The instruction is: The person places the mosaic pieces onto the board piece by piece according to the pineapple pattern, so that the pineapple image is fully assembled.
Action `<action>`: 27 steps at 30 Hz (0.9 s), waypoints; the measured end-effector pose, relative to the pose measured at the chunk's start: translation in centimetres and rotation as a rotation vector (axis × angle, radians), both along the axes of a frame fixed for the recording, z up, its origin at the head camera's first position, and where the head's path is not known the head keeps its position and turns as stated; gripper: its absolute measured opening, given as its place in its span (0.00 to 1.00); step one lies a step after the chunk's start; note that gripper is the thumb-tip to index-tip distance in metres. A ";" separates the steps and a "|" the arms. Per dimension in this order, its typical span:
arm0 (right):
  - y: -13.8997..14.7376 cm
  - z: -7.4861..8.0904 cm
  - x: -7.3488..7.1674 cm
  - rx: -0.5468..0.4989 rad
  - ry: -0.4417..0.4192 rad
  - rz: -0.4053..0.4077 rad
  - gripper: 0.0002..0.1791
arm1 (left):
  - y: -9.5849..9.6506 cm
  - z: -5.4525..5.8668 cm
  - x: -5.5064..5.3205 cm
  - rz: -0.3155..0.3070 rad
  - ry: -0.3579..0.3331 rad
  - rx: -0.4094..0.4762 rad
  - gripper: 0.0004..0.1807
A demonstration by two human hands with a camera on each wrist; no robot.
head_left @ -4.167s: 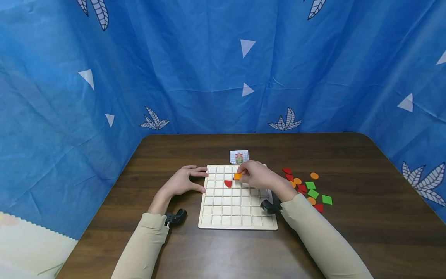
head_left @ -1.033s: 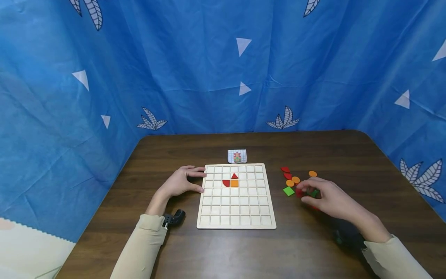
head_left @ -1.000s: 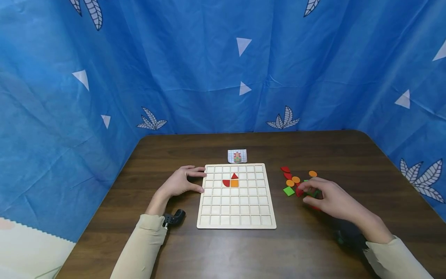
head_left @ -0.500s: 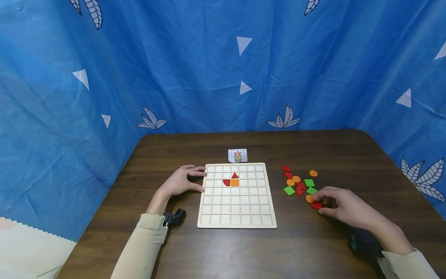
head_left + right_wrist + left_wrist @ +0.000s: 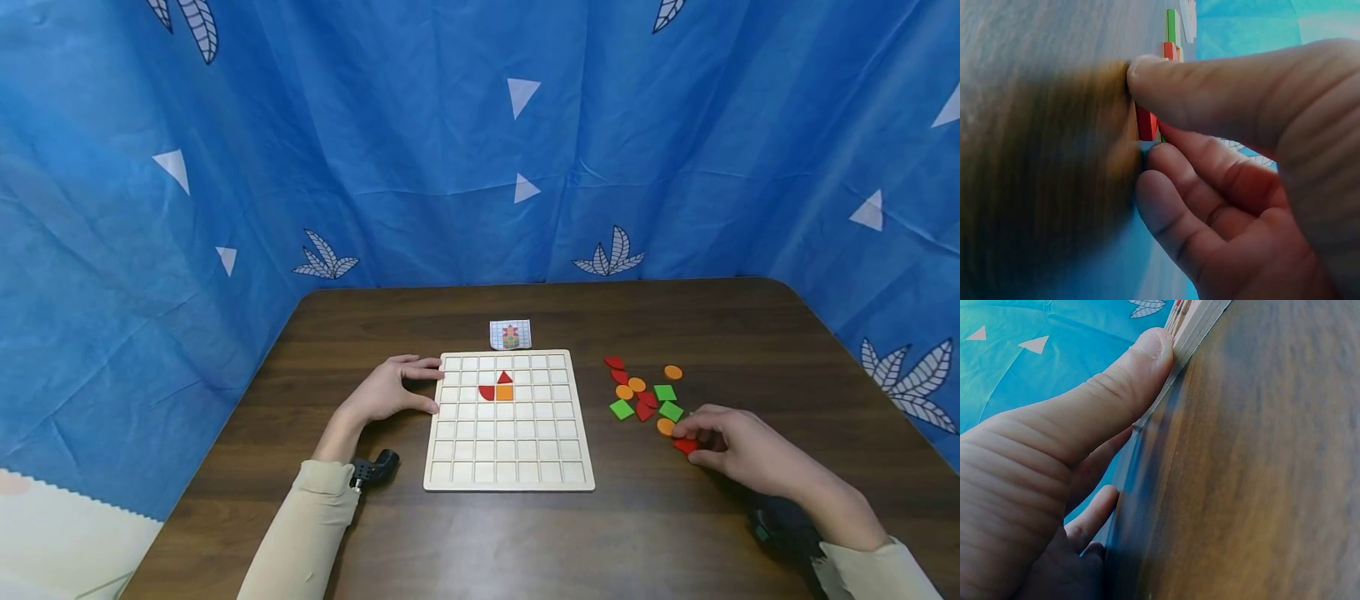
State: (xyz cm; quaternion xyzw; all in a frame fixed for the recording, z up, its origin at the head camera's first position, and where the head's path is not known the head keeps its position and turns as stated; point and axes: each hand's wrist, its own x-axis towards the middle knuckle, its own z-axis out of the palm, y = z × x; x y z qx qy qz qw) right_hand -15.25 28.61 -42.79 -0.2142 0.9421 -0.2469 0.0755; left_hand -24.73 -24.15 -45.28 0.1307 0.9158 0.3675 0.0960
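My left hand (image 5: 390, 390) rests at the left edge of a pale wooden grid board (image 5: 487, 467), its thumb and fingertips touching the rim. The left wrist view shows the thumb (image 5: 1141, 362) against the board's side. On the board lie a red triangle (image 5: 505, 377), a red quarter circle (image 5: 487, 392) and an orange square (image 5: 505, 392). Over at the right, my right hand (image 5: 742, 446) pinches a flat red piece (image 5: 685, 447) at the near end of a loose group. In the right wrist view, the thumb partly covers that red piece (image 5: 1145, 124).
Beside the right hand lie orange discs (image 5: 672, 372), green squares (image 5: 622, 409) and more red pieces (image 5: 646, 412). A small card (image 5: 510, 334) printed with a coloured grid pattern sits behind the board. A blue curtain (image 5: 450, 167) hangs behind the brown table (image 5: 480, 542).
The right hand has left the board, where the orange square now lies under the triangle, and has gone right to the loose pieces, lastly onto the near red one. The left hand stays put.
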 end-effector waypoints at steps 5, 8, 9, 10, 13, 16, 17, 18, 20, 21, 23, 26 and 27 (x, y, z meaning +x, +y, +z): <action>-0.3 0.2 0.1 -0.011 -0.008 0.023 0.13 | -0.1 0.1 0.0 -0.008 0.005 -0.002 0.32; -0.4 0.2 0.2 -0.021 -0.005 0.045 0.12 | -0.2 0.1 0.0 -0.005 0.001 -0.005 0.32; -0.5 0.2 0.2 -0.022 -0.005 0.050 0.12 | -0.2 0.1 0.0 -0.006 -0.001 -0.005 0.32; -0.5 0.1 0.3 -0.023 -0.006 0.054 0.12 | -0.2 0.1 0.0 -0.005 -0.001 -0.007 0.32; -0.7 0.1 0.4 -0.015 -0.003 0.072 0.13 | -0.2 0.1 0.1 -0.004 -0.001 -0.008 0.32; -0.8 0.0 0.5 -0.023 0.009 0.097 0.15 | -0.2 0.0 0.1 -0.005 -0.002 -0.003 0.32; -0.8 0.0 0.5 -0.027 0.012 0.106 0.15 | -0.2 0.0 0.1 -0.005 -0.004 -0.001 0.32; -0.9 0.0 0.6 -0.033 0.016 0.114 0.16 | -0.2 0.0 0.1 -0.005 -0.005 -0.001 0.32; -0.9 -0.1 0.6 -0.047 0.022 0.128 0.17 | -0.1 0.0 0.1 -0.003 -0.009 -0.002 0.33; -0.9 -0.1 0.7 -0.054 0.024 0.132 0.17 | -0.1 0.0 0.1 -0.001 -0.011 -0.003 0.33; -0.9 -0.1 0.6 -0.063 0.034 0.136 0.17 | -0.1 0.0 0.1 0.001 -0.011 -0.008 0.33; -0.9 0.0 0.5 -0.070 0.050 0.136 0.16 | 0.0 0.1 0.0 0.003 -0.011 -0.006 0.33; -1.0 0.1 0.5 -0.070 0.056 0.134 0.16 | 0.0 0.1 0.0 0.003 -0.011 -0.005 0.33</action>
